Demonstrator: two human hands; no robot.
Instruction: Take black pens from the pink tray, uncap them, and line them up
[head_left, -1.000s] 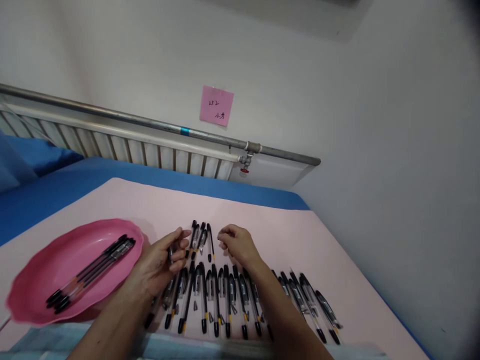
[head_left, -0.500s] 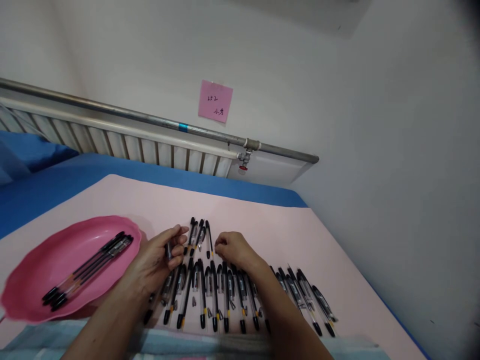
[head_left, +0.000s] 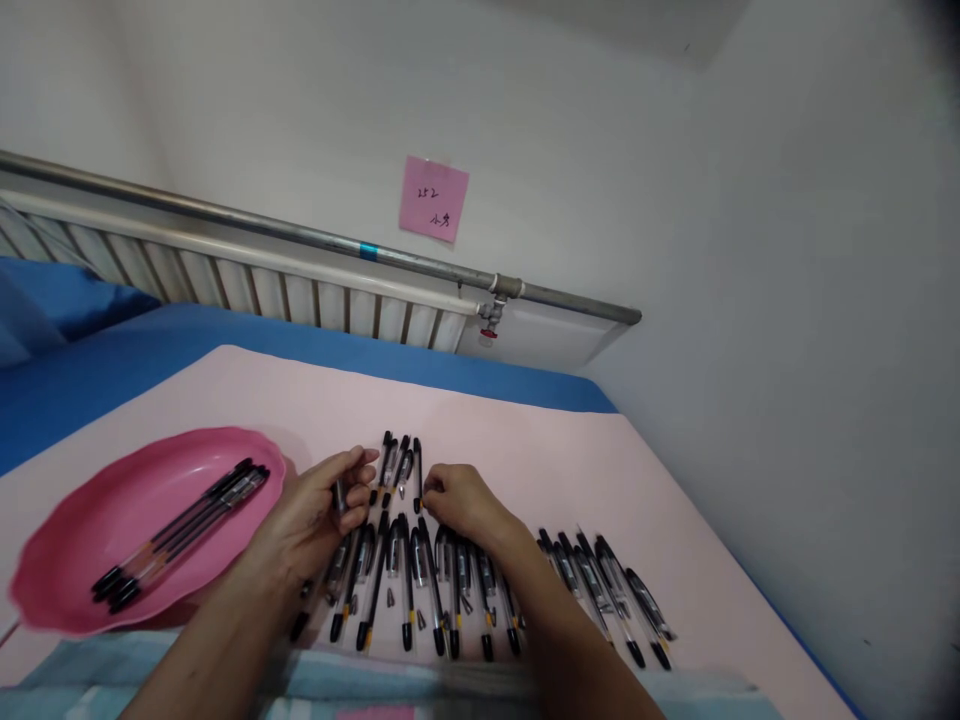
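My left hand (head_left: 330, 500) is curled, palm up, around a dark pen piece (head_left: 340, 495), mostly hidden by the fingers. To its right, my right hand (head_left: 454, 495) has its fingertips pinched together beside the lower end of a slim black pen piece (head_left: 418, 470); whatever they hold is hidden. A small group of pen parts (head_left: 388, 468) lies between the hands. Below them spreads a row of black-ended pen barrels (head_left: 407, 590), clear caps (head_left: 418, 560) and small metal tips (head_left: 391, 597). My right forearm covers part of that row.
A wavy-edged pink dish (head_left: 56, 520) at the left holds several assembled pens (head_left: 187, 530). More pen parts (head_left: 600, 575) lie right of my forearm on the pink table surface (head_left: 525, 440). Behind are a white radiator (head_left: 292, 295), a metal pipe (head_left: 300, 232) and a wall.
The slim pen piece by my right fingertips now lies straighter, and one barrel in the row below has tilted, its near end shifting right. My left hand keeps its grip.
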